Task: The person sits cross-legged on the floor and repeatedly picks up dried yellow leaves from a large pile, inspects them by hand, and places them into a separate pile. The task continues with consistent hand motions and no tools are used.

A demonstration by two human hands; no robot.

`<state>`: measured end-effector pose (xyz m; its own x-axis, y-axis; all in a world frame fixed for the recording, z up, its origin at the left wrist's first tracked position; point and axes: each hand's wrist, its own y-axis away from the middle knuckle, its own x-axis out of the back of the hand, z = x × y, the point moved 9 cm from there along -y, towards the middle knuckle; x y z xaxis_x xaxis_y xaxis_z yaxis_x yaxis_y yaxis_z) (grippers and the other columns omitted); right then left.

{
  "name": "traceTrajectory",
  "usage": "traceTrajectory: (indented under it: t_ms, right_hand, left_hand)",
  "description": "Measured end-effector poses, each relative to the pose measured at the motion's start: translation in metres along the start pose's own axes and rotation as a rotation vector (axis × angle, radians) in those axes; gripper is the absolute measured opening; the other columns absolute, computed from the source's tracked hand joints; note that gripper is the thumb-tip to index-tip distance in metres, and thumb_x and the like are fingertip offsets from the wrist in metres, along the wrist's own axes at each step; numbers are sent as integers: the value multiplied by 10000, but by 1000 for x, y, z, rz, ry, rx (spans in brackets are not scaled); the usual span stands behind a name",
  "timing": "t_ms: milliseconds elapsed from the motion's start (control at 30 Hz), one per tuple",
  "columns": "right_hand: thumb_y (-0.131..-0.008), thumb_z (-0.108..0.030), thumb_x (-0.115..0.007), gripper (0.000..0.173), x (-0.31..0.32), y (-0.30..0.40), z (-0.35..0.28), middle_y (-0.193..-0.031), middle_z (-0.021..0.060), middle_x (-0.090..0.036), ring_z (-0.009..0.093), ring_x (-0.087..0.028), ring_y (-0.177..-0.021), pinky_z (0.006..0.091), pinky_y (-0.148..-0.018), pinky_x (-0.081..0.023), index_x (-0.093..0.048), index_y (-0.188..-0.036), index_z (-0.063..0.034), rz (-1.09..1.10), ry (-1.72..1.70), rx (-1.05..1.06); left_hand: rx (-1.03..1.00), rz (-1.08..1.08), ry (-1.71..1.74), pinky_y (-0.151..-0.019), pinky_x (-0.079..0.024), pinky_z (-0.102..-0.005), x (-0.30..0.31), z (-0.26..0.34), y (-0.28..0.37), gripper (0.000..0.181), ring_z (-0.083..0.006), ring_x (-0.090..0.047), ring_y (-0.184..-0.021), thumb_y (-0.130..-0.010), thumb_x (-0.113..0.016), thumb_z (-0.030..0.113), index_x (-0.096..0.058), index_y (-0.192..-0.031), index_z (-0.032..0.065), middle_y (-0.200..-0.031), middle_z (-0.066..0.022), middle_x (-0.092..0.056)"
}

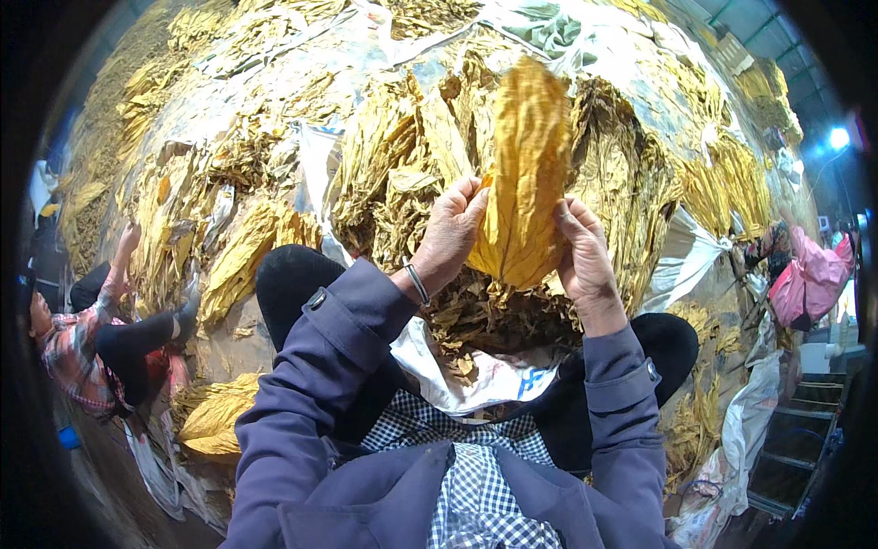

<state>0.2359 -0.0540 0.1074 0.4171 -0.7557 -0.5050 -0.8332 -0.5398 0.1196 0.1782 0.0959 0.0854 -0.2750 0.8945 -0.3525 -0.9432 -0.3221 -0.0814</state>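
Note:
A broad, dried yellow tobacco leaf [525, 178] stands nearly upright between my two hands, its upper end slightly blurred. My left hand [454, 230] pinches its left edge between thumb and fingers, and a bangle circles that wrist. On the opposite edge my right hand [583, 250] grips the leaf near its lower part. Behind it lies a heap of yellow leaves [381, 144], with darker, browner leaves [610, 137] to the right. Crumpled brown leaf pieces [494, 319] fill the spot before my lap, above a white woven sack [494, 381] with blue marking.
A person in a checked shirt [82, 357] sits at the left; another in pink [813, 274] is at the far right. Beside my left leg lies a bundle of yellow leaves [216, 418]. A knotted white sack [686, 254] and a metal ladder [796, 439] are on the right.

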Motion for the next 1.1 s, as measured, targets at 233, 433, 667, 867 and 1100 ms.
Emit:
traceTrajectory:
  t_ms: [233, 433, 667, 867, 1100]
  right_hand:
    - [-839, -20, -629, 129, -3, 19, -50, -853, -5, -586, 61, -534, -779, 194, -743, -425, -562, -950, -27, 209, 177, 420]
    - [-861, -31, -589, 66, -52, 42, -75, -753, 44, -586, 80, -552, -585, 229, -455, -433, -543, -909, -30, 126, 1025, 661]
    - [-762, -41, -647, 322, -100, 44, -7, -961, 189, -624, 306, -623, -872, 348, -765, -502, -581, -1067, 37, -394, 1043, 534]
    - [-828, -178, -680, 498, -18, -1, -33, -1130, 118, -558, 189, -576, -909, 291, -692, -522, -478, -1260, -35, 113, 893, 355]
    - [-830, -180, -698, 424, 12, -28, 16, -1001, 105, -640, 129, -599, -860, 243, -786, -484, -540, -1137, 67, 103, 376, 12]
  left_hand:
    - [234, 255, -2, -690, -468, -239, 39, -30, 3, 166, -103, -544, -775, -931, -538, 137, -553, -1026, 2, -899, -42, -606]
    - [-166, 12, -269, -686, -452, -257, -20, 67, 15, 463, -121, -513, -825, -840, -681, 277, -487, -1181, 32, -932, -36, -519]
    - [296, 202, 268, -668, -499, -252, 12, 9, 18, 179, -117, -608, -753, -920, -566, 182, -580, -978, 13, -872, -58, -633]
    - [333, 200, 265, -664, -502, -264, 50, -37, -7, 193, -101, -604, -745, -920, -567, 171, -610, -1039, 24, -876, -27, -650]
    - [384, -3, 221, -641, -488, -241, 13, -43, 1, 184, -82, -598, -752, -913, -566, 139, -621, -1034, 13, -922, -34, -656]
